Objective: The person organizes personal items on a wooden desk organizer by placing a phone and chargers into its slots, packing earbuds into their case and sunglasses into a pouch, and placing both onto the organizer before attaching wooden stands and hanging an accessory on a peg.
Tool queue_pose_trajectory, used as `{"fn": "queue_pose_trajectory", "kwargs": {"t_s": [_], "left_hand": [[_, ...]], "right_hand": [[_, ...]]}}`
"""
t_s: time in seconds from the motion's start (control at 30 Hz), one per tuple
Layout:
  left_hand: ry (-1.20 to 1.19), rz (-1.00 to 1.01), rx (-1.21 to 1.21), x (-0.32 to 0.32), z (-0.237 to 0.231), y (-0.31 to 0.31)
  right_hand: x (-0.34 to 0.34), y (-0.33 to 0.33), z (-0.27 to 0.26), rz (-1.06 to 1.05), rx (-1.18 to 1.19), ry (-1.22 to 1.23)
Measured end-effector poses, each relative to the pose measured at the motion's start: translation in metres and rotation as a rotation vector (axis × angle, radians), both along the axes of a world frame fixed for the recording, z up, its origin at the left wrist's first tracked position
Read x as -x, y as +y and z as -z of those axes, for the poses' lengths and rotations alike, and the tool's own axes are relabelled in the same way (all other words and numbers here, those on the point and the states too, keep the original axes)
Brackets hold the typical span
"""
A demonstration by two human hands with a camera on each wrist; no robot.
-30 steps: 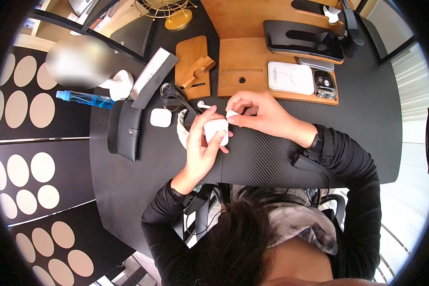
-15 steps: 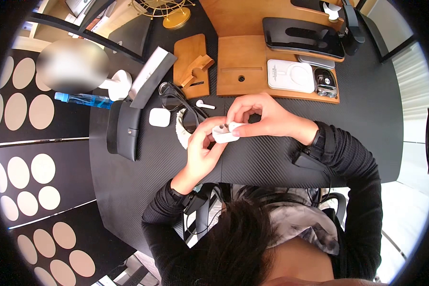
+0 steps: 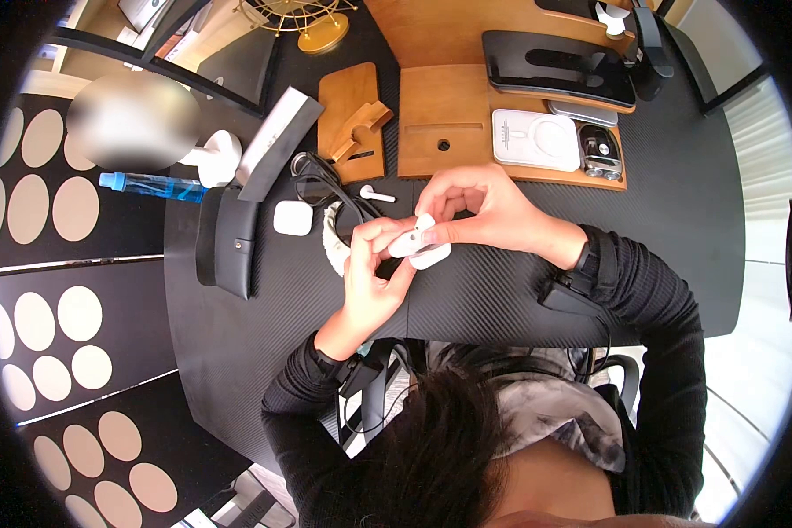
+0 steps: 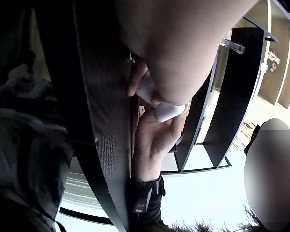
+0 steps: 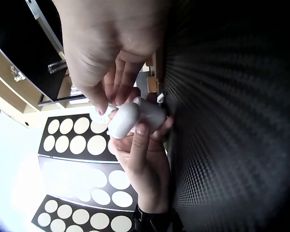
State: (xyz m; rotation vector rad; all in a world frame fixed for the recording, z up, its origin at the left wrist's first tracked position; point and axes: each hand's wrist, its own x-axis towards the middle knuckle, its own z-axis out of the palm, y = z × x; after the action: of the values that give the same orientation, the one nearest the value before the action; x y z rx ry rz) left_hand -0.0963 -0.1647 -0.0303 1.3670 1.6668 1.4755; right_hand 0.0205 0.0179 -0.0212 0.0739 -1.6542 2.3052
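Note:
My left hand (image 3: 370, 277) grips a small white earbud case (image 3: 405, 244), its lid (image 3: 433, 257) tipped open toward me. In the right wrist view the left thumb lies against the case, and the rounded lid (image 5: 125, 121) stands away from the body. My right hand (image 3: 493, 211) pinches a white earbud (image 3: 424, 221) between thumb and fingertips, right at the open case. Another white earbud (image 3: 378, 194) lies on the black desk just beyond the left fingers. In the left wrist view the left hand hides much of the case.
A white square case (image 3: 293, 218) lies to the left, beside sunglasses (image 3: 315, 180) and a white band. Farther left are a black pouch (image 3: 235, 246), a grey box (image 3: 279, 141) and a blue bottle (image 3: 154, 186). A wooden stand (image 3: 444, 123) with a white charger (image 3: 535, 139) stands beyond.
The case was closed a second ago; its lid has since opened and the case has turned in the left hand. The right hand has brought the earbud to the case. The left fingers moved off the desk earbud.

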Motion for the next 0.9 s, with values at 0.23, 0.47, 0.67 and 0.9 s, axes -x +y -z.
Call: {"fn": "queue_pose_trajectory", "kwargs": {"t_s": [0.23, 0.47, 0.67, 0.9], "left_hand": [[0.153, -0.003, 0.014, 0.0023, 0.0001, 0.0002], [0.067, -0.043, -0.071, 0.0005, 0.0004, 0.0037], [0.083, -0.004, -0.035, 0.0019, -0.0038, 0.0028], [-0.042, 0.053, -0.041, 0.0036, -0.0035, 0.0029]], "right_hand": [[-0.0014, 0.0002, -0.002, 0.059, -0.02, 0.008], [-0.0016, 0.0002, -0.0016, 0.062, -0.102, -0.03], [-0.0001, -0.0022, -0.0016, 0.083, -0.148, -0.043], [-0.0003, -0.0033, -0.0052, 0.24, -0.411, -0.027]]}}
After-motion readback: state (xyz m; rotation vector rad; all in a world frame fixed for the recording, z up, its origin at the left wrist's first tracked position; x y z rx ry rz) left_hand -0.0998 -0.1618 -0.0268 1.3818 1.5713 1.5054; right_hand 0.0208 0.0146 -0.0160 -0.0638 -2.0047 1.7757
